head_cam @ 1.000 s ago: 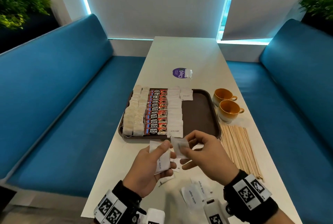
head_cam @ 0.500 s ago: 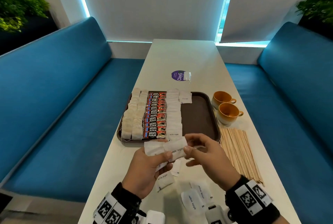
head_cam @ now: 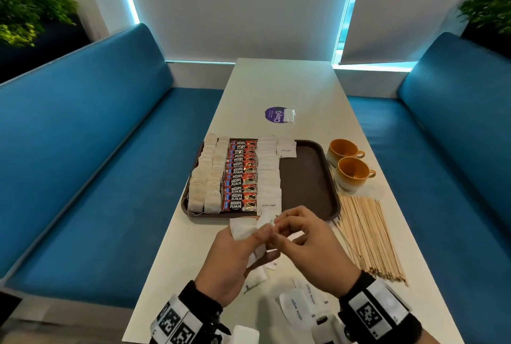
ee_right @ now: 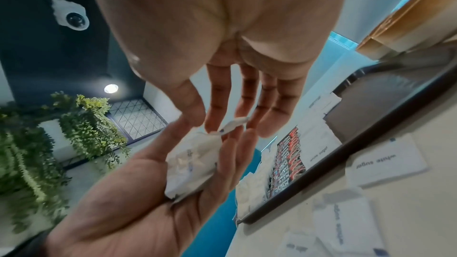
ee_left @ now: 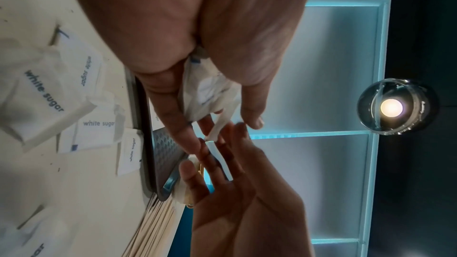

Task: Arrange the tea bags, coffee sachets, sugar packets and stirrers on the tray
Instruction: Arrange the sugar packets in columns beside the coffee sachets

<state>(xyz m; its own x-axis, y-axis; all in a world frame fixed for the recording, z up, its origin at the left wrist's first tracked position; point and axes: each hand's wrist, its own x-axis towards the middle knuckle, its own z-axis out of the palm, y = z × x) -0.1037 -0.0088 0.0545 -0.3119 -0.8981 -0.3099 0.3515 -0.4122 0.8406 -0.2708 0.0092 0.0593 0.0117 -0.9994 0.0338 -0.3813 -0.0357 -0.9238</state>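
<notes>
On the brown tray (head_cam: 304, 183) lie rows of tea bags (head_cam: 206, 177), Kopi Juan coffee sachets (head_cam: 240, 175) and white sugar packets (head_cam: 269, 175); its right half is bare. Just before the tray's front edge my left hand (head_cam: 249, 244) grips a small stack of sugar packets (head_cam: 243, 229), seen crumpled in its palm (ee_right: 193, 159). My right hand (head_cam: 282, 227) pinches the edge of one packet (ee_right: 232, 124) at the top of that stack (ee_left: 217, 130). Wooden stirrers (head_cam: 367, 235) lie in a heap on the table to the right of the tray.
Loose sugar packets (head_cam: 296, 307) lie on the white table under my hands, and some show beside the tray rim (ee_left: 99, 124). Two orange cups (head_cam: 352, 175) stand right of the tray. A purple sticker (head_cam: 275, 114) is farther back. Blue benches flank the table.
The right hand has brought its single packet against the stack in the left hand and now pinches at the stack's top. Both hands have shifted slightly toward the tray's front edge.
</notes>
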